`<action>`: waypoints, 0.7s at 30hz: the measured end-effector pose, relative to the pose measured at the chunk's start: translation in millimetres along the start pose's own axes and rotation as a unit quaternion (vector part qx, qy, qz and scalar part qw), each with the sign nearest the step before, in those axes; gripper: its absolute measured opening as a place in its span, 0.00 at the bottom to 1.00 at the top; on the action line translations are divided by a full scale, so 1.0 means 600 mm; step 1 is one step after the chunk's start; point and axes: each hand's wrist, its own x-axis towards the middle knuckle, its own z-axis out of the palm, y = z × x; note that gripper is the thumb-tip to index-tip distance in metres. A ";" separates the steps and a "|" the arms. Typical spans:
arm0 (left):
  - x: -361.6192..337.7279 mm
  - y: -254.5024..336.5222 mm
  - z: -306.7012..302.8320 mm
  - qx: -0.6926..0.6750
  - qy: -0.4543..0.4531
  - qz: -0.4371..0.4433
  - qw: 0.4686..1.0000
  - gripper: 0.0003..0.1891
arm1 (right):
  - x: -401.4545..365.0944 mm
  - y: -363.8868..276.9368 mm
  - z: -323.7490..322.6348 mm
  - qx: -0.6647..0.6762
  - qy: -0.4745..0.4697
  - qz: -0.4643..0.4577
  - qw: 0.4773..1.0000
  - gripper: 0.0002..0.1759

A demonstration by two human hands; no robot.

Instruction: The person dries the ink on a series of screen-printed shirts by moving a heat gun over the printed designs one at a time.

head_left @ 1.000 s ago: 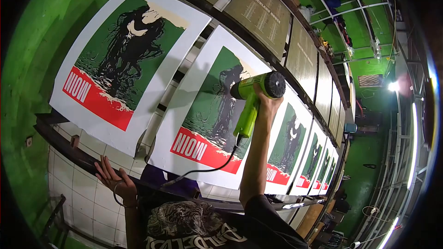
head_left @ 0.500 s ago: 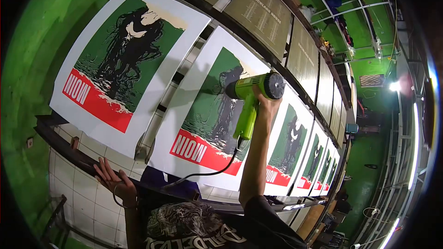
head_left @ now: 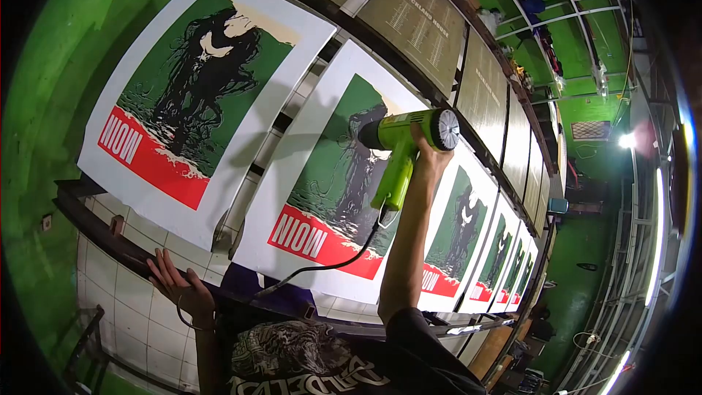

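Note:
My right hand (head_left: 431, 155) grips a lime-green heat gun (head_left: 398, 157), its dark nozzle pointing left over the second printed poster (head_left: 292, 183). A black cord (head_left: 329, 266) runs from the handle down across that poster's red band. My left hand (head_left: 179, 289) is at the lower left, its fingers spread against the dark frame rail (head_left: 131, 254), with nothing in it. Above it lies the first poster (head_left: 157, 208), a white sheet with a black figure on green and a red band.
More posters (head_left: 457, 230) of the same design recede to the right. Behind them stands a row of olive-brown panels (head_left: 420, 25) with white lettering. A green wall (head_left: 44, 124) is at the left, metal shelving (head_left: 570, 11) at the upper right.
The heat gun and my right hand have shifted slightly right and up, and the cord has moved a little with them. My left hand is nearly unchanged.

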 end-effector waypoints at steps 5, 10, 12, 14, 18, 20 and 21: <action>0.000 0.000 0.001 -0.005 0.004 0.000 1.000 0.31 | 0.008 0.005 -0.002 -0.014 -0.017 -0.017 1.000 0.22; -0.001 0.000 0.002 0.001 0.002 -0.001 1.000 0.31 | 0.010 0.011 0.006 -0.002 0.016 0.012 1.000 0.22; 0.002 -0.001 0.002 0.004 0.004 -0.002 1.000 0.31 | 0.009 0.005 0.006 0.009 0.001 0.007 1.000 0.22; 0.000 -0.001 0.002 -0.010 0.009 0.005 1.000 0.31 | 0.013 0.009 0.009 0.034 0.003 -0.004 0.999 0.21; 0.002 0.002 -0.001 -0.002 0.004 0.000 1.000 0.31 | 0.005 -0.005 0.014 -0.016 0.004 0.023 1.000 0.23; 0.002 0.002 -0.001 -0.007 -0.004 -0.008 1.000 0.31 | 0.006 -0.007 0.013 -0.017 0.012 0.015 1.000 0.22; 0.002 0.001 -0.001 -0.007 -0.004 -0.010 1.000 0.31 | 0.008 -0.007 0.011 -0.019 0.022 0.007 1.000 0.22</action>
